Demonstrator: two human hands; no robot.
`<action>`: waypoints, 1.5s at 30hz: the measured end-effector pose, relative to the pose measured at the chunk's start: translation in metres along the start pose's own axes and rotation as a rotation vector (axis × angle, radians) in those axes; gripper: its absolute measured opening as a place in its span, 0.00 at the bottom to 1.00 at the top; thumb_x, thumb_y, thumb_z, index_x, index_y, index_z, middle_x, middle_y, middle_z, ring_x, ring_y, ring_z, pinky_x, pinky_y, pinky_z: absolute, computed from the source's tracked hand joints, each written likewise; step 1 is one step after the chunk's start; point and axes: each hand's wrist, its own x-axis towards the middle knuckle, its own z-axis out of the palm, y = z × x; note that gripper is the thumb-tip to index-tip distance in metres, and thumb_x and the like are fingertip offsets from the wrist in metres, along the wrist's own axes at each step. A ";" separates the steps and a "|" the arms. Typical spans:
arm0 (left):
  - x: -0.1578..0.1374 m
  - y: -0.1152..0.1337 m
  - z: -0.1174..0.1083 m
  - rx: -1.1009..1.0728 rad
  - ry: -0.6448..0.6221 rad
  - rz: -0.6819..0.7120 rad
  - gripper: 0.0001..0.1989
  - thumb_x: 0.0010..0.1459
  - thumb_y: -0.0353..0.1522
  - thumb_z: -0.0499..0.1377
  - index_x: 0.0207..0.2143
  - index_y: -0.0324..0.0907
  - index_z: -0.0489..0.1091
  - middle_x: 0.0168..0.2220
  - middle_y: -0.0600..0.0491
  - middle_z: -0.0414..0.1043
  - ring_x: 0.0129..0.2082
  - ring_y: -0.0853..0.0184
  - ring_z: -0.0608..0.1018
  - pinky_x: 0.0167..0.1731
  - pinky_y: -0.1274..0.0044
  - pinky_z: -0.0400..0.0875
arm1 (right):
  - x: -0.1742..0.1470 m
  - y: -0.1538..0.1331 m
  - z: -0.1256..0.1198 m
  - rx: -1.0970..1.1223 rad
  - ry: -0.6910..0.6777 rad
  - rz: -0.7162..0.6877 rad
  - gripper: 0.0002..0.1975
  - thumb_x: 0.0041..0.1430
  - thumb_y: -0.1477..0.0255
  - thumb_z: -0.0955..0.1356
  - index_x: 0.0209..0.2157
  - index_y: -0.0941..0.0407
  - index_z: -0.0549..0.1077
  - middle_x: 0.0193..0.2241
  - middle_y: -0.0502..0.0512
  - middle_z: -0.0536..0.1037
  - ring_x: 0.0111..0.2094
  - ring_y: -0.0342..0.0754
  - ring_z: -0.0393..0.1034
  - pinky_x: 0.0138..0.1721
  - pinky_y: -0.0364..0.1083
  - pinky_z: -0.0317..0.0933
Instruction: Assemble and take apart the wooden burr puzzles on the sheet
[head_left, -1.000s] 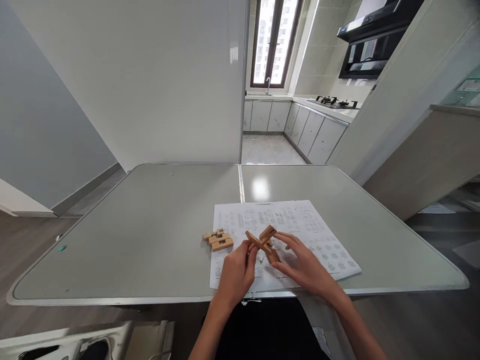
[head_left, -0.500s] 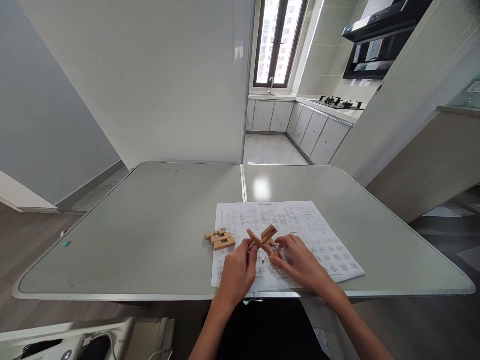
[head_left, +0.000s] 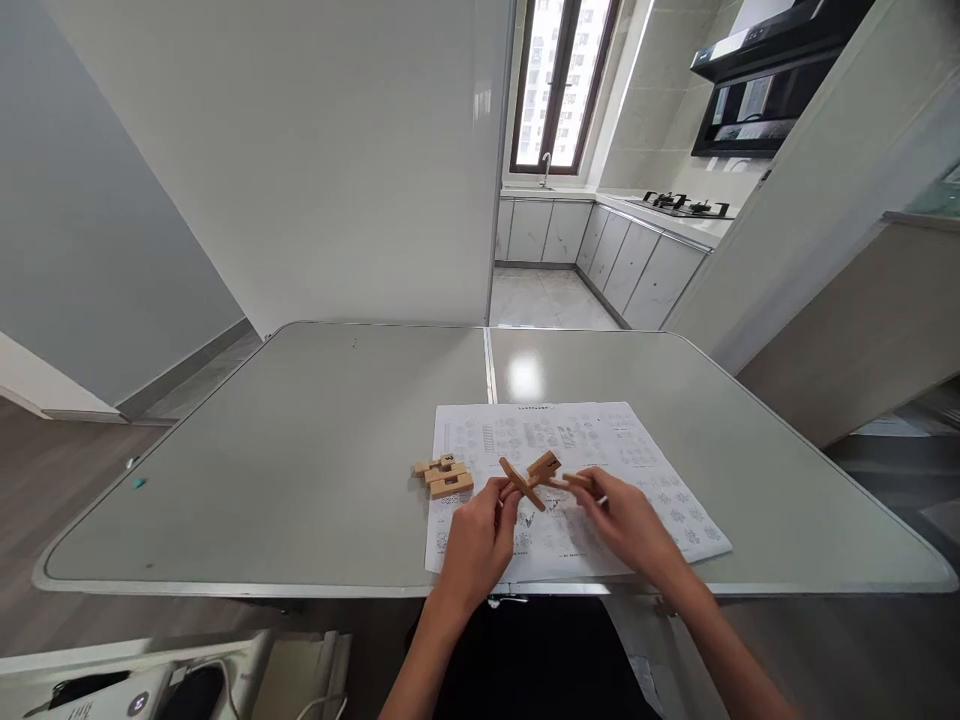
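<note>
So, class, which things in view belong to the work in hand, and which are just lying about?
Apparently in use:
crossed wooden pieces in the left hand
wooden piece in the right hand
grouped notched pieces
printed sheet

Apparently just lying about:
small green object, far left
white device, lower left

Daylight floods through the window [head_left: 562, 90], its panes nearly blown out, and a round white glare sits on the table [head_left: 300, 450]. Below the tabletop, the floor [head_left: 840, 640] falls dim. Wide-angle stretch skews the outer edges (the corners suffer most), while the held wooden pieces [head_left: 523, 484] look slightly soft.
</note>
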 end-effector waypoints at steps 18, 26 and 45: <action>0.000 0.010 -0.006 -0.104 -0.261 -0.055 0.13 0.73 0.40 0.52 0.44 0.44 0.72 0.35 0.54 0.79 0.28 0.68 0.73 0.30 0.77 0.65 | -0.015 -0.014 -0.031 0.893 -0.083 0.119 0.19 0.69 0.53 0.68 0.31 0.53 0.69 0.22 0.45 0.60 0.25 0.44 0.52 0.29 0.47 0.50; 0.000 0.010 -0.006 -0.100 -0.297 -0.029 0.11 0.74 0.38 0.50 0.46 0.44 0.69 0.40 0.52 0.80 0.31 0.67 0.76 0.33 0.77 0.68 | -0.008 -0.024 -0.022 0.911 -0.256 0.165 0.22 0.69 0.53 0.69 0.28 0.53 0.65 0.23 0.45 0.61 0.25 0.43 0.52 0.31 0.47 0.50; 0.001 0.012 -0.008 -0.090 -0.326 -0.054 0.13 0.74 0.41 0.48 0.46 0.44 0.67 0.28 0.56 0.76 0.25 0.66 0.76 0.29 0.77 0.67 | 0.008 -0.025 -0.018 0.809 -0.342 0.195 0.20 0.65 0.50 0.71 0.36 0.54 0.73 0.26 0.47 0.65 0.28 0.44 0.56 0.31 0.45 0.56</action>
